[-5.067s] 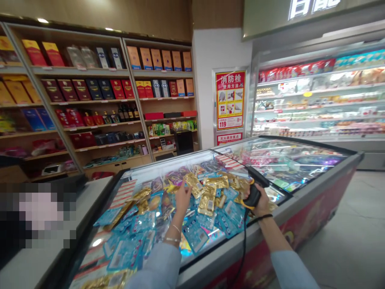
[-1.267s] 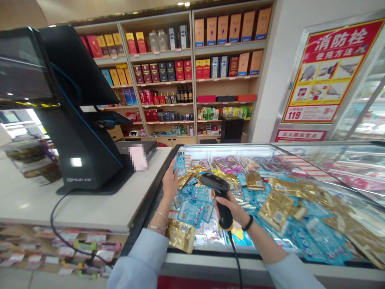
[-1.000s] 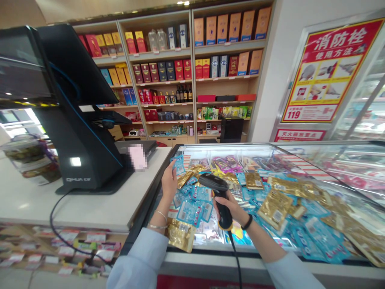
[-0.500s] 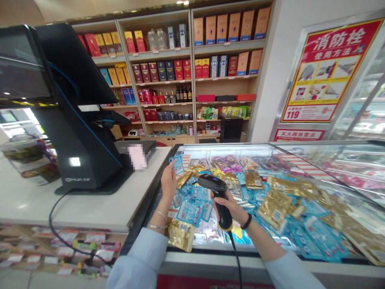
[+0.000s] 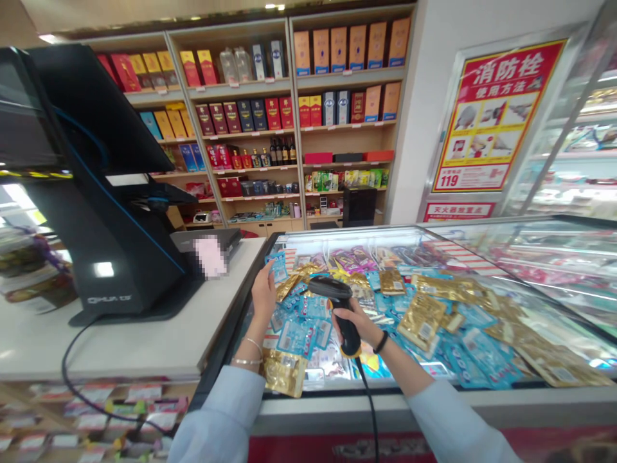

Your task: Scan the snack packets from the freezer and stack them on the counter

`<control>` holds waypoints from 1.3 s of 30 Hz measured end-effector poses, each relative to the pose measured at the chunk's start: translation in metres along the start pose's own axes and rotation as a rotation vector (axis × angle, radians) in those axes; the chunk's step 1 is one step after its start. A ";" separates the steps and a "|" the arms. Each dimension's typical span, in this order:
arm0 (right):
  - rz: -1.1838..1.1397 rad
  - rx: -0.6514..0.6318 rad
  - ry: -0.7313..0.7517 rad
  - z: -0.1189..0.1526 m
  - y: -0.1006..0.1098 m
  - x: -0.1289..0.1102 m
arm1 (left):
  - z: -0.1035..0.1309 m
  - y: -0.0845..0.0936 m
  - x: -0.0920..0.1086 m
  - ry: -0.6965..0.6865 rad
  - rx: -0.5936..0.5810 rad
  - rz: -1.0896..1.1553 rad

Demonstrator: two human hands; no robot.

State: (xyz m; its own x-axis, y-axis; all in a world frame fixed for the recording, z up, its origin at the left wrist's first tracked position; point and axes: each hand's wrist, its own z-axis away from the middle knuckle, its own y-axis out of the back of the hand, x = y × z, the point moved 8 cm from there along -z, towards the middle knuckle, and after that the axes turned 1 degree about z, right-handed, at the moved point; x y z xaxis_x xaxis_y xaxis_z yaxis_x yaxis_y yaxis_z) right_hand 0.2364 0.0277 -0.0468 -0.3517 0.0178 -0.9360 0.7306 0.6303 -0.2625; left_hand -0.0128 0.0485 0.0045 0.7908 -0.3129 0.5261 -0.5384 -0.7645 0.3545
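My right hand [image 5: 355, 320] is wrapped round the handle of a black barcode scanner [image 5: 332, 289], whose head points left and whose cord hangs down in front. Up and to the left, my left hand [image 5: 263, 290] grips the edge of a small blue packet [image 5: 278, 265] between thumb and fingers. Under both hands, blue packets [image 5: 295, 335] and gold foil packets [image 5: 284, 373] lie scattered on the glass top of a freezer [image 5: 332, 370]. A gold packet [image 5: 423, 321] with a barcode lies right of the scanner.
On the left, a black checkout terminal [image 5: 130, 257] stands on a white counter [image 5: 193, 334], its cable looping over the front edge. Jars [image 5: 36, 283] stand beside it. Shelves [image 5: 295, 128] with boxes and bottles line the back wall. A red sign [image 5: 496, 116] hangs at right.
The view has turned slightly right, so the surroundings sit further left. Both hands keep their holds on the packet and the scanner, with little movement over the freezer.
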 end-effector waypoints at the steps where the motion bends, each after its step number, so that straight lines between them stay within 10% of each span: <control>1: -0.004 0.005 -0.001 -0.001 0.000 -0.001 | 0.000 -0.001 0.000 -0.004 -0.011 0.011; 12: -0.046 0.134 0.073 0.021 0.030 -0.029 | -0.003 -0.009 0.019 0.134 -0.163 0.113; 29: 0.063 0.578 0.306 0.168 0.176 -0.143 | 0.063 -0.178 0.236 -0.077 -0.572 0.545; 39: -0.017 0.704 0.356 0.210 0.232 -0.105 | 0.129 -0.234 0.257 -0.261 -0.741 -0.121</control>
State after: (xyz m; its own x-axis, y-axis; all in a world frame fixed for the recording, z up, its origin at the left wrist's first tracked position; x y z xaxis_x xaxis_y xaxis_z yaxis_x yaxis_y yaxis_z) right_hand 0.5659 0.0092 -0.0588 -0.4453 0.3355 -0.8301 0.8803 -0.0052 -0.4744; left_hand 0.3536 0.0744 -0.0431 0.8495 -0.4439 0.2852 -0.4252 -0.2560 0.8681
